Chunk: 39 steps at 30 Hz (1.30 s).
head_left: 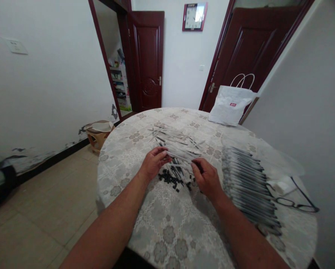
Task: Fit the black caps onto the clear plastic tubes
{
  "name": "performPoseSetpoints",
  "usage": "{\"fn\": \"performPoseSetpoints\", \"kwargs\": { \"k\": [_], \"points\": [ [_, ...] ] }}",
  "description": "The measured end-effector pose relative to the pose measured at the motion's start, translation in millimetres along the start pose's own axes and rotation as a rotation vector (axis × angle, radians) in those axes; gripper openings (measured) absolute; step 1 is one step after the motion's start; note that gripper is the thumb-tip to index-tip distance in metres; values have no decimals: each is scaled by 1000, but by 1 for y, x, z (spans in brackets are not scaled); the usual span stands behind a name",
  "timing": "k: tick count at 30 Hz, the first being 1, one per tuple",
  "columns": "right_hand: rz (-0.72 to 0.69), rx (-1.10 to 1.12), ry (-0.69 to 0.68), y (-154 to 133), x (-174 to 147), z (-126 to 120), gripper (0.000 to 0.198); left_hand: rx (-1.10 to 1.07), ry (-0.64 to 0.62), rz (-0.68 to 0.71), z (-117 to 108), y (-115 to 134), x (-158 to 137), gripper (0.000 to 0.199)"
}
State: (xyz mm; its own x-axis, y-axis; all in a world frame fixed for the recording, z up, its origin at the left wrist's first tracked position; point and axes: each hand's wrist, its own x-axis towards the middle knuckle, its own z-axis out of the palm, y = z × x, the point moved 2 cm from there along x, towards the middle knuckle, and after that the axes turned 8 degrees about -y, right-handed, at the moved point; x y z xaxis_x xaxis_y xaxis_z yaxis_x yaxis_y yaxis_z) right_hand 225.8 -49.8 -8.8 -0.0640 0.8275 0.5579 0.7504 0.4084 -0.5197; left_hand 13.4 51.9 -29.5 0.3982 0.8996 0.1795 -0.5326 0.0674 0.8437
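Observation:
My left hand [155, 162] is closed, thumb against fingers, on a slim whitish tube [180, 154] that looks like a pen barrel. At the tube's other end, my right hand [208, 177] is curled in a pinch; what lies between its fingertips is too small to make out. Just beyond both hands spreads a loose pile of thin white and black pen-like sticks [170, 133]. Below and between the hands lie several small black caps [168, 177], with a few dark sticks among them.
To the right, many grey pen-like sticks [248, 183] lie side by side in a row on clear plastic. Beyond them are black-framed glasses [296, 204] and a white roll [282, 186]. A white paper bag [230, 106] stands at the back of the round, cloth-covered table [167, 239].

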Motion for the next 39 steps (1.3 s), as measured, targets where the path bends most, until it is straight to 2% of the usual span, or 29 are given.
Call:
{"fn": "performPoseSetpoints", "kwargs": {
  "k": [6,11,15,19,24,26,27,29,32,34,36,39],
  "points": [
    [-186,-197,-118,-3,-2,12,25,-42,73,-22,-1,-1,1,30],
    [-167,-264,-177,-7,-4,14,27,-39,79,-36,1,-4,1,30],
    [-95,-131,-180,-13,-3,13,29,-29,91,-23,2,-6,0,30],
    [125,162,-166,-12,-1,16,25,-33,105,4,5,-6,0,29],
    [622,897,-278,-5,0,33,24,24,112,29,7,-5,1,28],
    [709,1038,-322,-3,1,36,25,35,114,27,7,-5,2,29],
    [710,1026,-347,-3,2,35,25,46,111,26,7,-5,2,30],
    [614,860,-380,-5,5,29,20,74,130,22,8,-6,2,30],
    [347,422,-353,-15,9,15,13,192,80,-13,14,-7,-1,31],
    [223,170,-339,-23,10,4,11,254,10,-46,18,-7,-4,33],
    [156,-12,-379,-30,11,-7,10,286,-21,-59,20,-8,-5,34],
    [93,-225,-477,-32,12,-31,10,309,34,-62,16,-8,-5,34]
  ]
}}
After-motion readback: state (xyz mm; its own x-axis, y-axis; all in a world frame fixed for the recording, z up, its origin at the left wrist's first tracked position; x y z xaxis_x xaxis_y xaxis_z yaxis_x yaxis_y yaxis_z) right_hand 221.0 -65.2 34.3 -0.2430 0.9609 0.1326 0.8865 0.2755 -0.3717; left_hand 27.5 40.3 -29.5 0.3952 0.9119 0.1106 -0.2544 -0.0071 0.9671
